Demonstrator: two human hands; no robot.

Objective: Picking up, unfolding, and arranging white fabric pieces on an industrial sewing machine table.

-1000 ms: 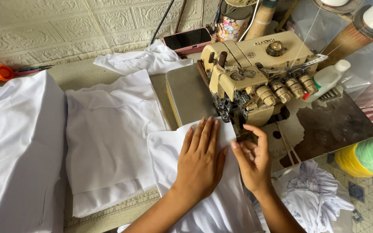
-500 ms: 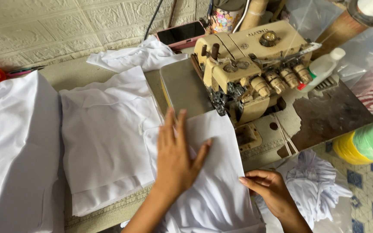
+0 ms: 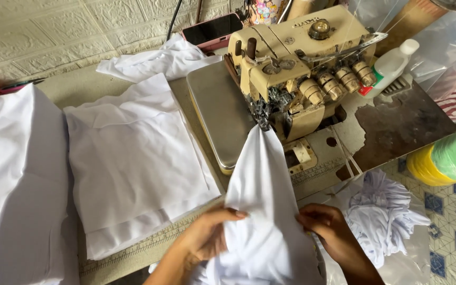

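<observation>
Your left hand (image 3: 207, 237) pinches the left edge of the white cloth (image 3: 262, 211), fingers curled over its fold. Your right hand (image 3: 328, 229) grips the cloth's right edge, fingers closed into the fabric. The cloth runs up from both hands in a narrowing strip; its tip sits at the needle area of the sewing machine (image 3: 296, 68), beside the steel plate (image 3: 220, 113).

Left of your hands: a folded white stack (image 3: 133, 163) lies flat on the table (image 3: 80, 87), a bare strip of table between it and the plate. A larger white pile (image 3: 11, 179) sits further left.

Right of the machine: a white plastic bottle (image 3: 391, 66) stands close by. Below the table edge lies a bundle of white scraps (image 3: 383, 214), near your right hand. A phone (image 3: 212, 29) rests behind the machine.
</observation>
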